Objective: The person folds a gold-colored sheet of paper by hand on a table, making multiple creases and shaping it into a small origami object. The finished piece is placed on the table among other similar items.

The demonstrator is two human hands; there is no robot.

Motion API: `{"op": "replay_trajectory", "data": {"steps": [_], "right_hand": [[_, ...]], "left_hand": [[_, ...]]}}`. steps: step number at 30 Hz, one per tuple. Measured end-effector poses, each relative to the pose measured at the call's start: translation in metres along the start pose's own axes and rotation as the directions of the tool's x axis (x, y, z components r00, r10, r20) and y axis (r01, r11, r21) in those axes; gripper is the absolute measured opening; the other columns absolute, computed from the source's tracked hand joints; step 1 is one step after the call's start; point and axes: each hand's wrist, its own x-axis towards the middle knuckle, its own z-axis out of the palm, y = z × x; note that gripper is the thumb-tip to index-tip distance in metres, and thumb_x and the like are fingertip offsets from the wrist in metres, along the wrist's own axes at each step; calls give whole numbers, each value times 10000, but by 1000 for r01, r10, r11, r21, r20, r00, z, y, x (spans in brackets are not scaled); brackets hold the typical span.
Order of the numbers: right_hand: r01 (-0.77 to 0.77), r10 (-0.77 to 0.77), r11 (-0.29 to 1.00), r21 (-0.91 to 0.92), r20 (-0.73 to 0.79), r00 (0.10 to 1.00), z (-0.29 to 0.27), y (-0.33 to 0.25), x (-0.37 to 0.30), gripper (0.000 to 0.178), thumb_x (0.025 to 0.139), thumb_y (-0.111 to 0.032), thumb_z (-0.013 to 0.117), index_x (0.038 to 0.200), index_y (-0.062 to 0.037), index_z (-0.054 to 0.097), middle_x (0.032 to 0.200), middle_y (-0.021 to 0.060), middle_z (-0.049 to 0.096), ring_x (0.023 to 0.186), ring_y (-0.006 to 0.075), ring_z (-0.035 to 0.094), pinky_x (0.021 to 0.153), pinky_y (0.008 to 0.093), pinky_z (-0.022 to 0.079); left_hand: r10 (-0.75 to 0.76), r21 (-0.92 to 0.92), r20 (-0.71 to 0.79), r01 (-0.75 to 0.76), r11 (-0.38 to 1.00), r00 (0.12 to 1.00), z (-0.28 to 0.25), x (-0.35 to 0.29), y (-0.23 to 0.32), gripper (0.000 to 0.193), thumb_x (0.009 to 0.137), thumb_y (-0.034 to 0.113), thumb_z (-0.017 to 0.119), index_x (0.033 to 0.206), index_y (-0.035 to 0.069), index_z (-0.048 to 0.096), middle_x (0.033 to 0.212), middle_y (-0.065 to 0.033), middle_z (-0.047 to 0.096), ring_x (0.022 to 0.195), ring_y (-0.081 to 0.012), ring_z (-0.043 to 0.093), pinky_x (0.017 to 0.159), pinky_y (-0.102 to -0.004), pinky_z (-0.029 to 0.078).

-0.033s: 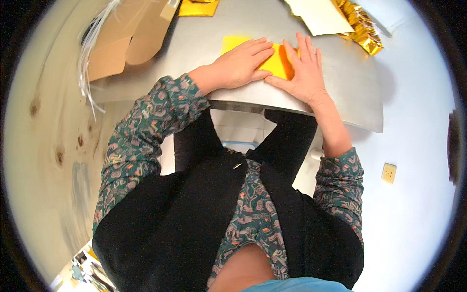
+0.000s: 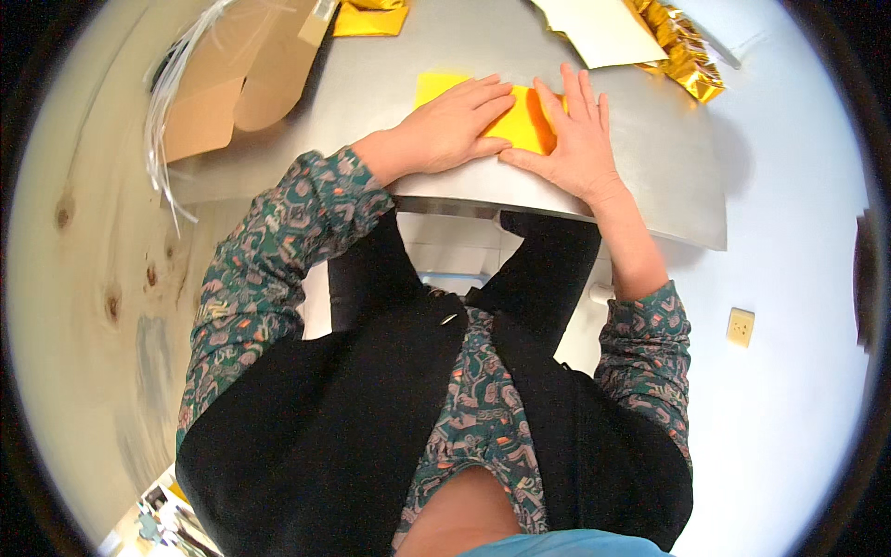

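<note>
A bright yellow sheet (image 2: 521, 123), smooth and with an orange-tinted stretch near its right end, lies flat on the grey table near the front edge. Across its left part rests my left hand (image 2: 452, 128), fingers stretched out and pointing right. Covering the sheet's right end is my right hand (image 2: 577, 139), its fingers spread and pointing away from me. Both hands press down on the sheet rather than gripping it. The two thumbs point toward each other along its near edge. Parts of the sheet are hidden under the palms and fingers.
An open brown cardboard box (image 2: 204, 111) stands at the table's left, with white strips (image 2: 158, 139) hanging beside it. Folded gold foil (image 2: 369, 19) lies at the back. Cream paper (image 2: 603, 32) and crinkled gold foil (image 2: 685, 58) lie at the back right.
</note>
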Motion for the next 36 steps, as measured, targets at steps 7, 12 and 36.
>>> {"op": "replay_trajectory", "data": {"steps": [7, 12, 36], "right_hand": [[-207, 198, 977, 56, 140, 970, -20, 15, -17, 1128, 645, -758, 767, 1532, -137, 450, 1654, 244, 192, 1548, 419, 124, 1226, 608, 80], [-366, 349, 930, 32, 230, 908, -35, 43, -37, 1185, 629, -742, 791, 1557, -115, 403, 1656, 266, 172, 1546, 428, 133, 1230, 586, 88], [-308, 336, 862, 403, 0, 942, -21, 170, -77, 651, 919, -425, 700, 1427, -43, 557, 1512, 218, 489, 1435, 381, 413, 1180, 444, 329]], "left_hand": [[-49, -2, 66, 49, 999, 997, -8, -2, 5, 699, 976, 476, 599, 1469, 0, 462, 1572, -174, 402, 1496, -324, 309, 1237, -422, 269], [-56, -13, 89, 57, 998, 994, -10, 0, 10, 701, 960, 401, 649, 1491, 1, 427, 1567, -197, 392, 1488, -341, 322, 1233, -437, 276], [99, 85, 172, -115, 990, 980, -19, 10, 48, 567, 838, 306, 770, 1359, 138, 625, 1391, -129, 555, 1280, -332, 526, 1087, -441, 442]]}}
